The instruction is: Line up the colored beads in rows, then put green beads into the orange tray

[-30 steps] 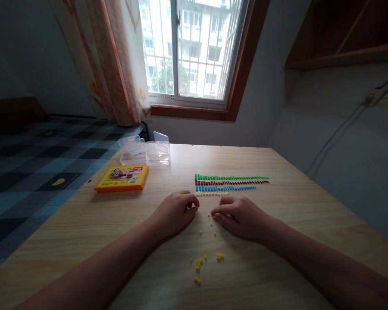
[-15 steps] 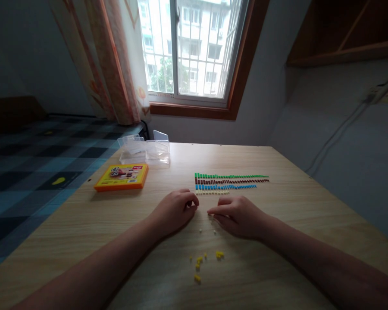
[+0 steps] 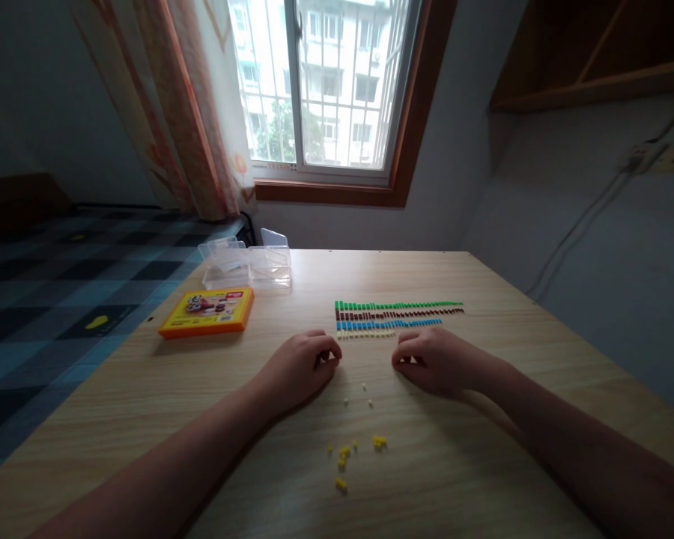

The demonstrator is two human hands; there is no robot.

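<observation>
My left hand [image 3: 308, 367] rests on the table with thumb and fingers curled together, left of the cream row; whether anything is pinched there is too small to tell. My right hand [image 3: 432, 359] is also closed in a pinch, near the right end of the row of cream pieces [image 3: 365, 335]; what its fingertips hold is hidden. Behind that row lie lines of tiny blue pieces [image 3: 387, 324], brown pieces [image 3: 393, 315] and green pieces [image 3: 393, 305]. A few loose cream pieces [image 3: 370, 403] lie between the hands, with several yellow pieces [image 3: 342, 457] nearer to me.
An orange-yellow box [image 3: 207, 312] lies at the table's left. Clear plastic containers [image 3: 247, 266] with raised lids stand behind it. The wooden table [image 3: 511, 359] reaches toward the window [image 3: 337, 90]. A bed with a checked cover [image 3: 79, 277] is on the left.
My right hand has moved right and slightly away from me, from the loose cream pieces to the cream row's right end. My left hand stays in place. The view has shifted slightly.
</observation>
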